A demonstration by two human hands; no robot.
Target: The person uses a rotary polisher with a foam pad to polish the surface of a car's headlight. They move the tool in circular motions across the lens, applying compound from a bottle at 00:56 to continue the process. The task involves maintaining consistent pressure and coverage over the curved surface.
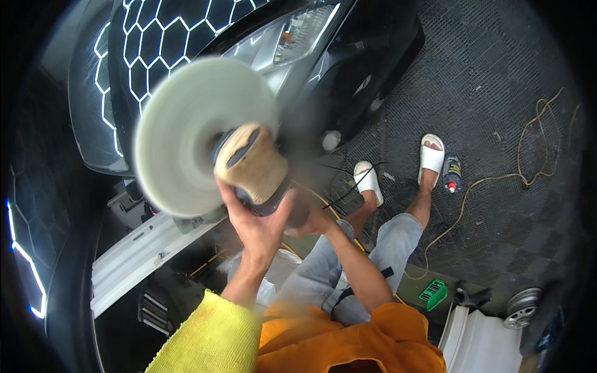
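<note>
Here the polisher (255, 168) is held up close under the camera, above the person's lap and in front of a black car (186, 37). Its round pale foam pad (186, 137) is blurred at the rim, its face turned up and to the left; the dark body behind it is capped by a tan, worn cover. The left hand (258, 221) has its grip spread and wrapped around the underside of the body, fingers pressed on the casing. The right hand (314, 221) clasps the rear of the tool from the right; how tightly its fingers are pressed together I cannot tell, as the tool hides them. The pad's far edge overlaps the car's glossy bonnet and sits near the headlight (305, 31). To the right the dark tiled floor (497, 93) lies open, crossed by a tan cable (491, 180), with a small spray bottle (452, 174) just beside the right sandal (431, 158)
</note>
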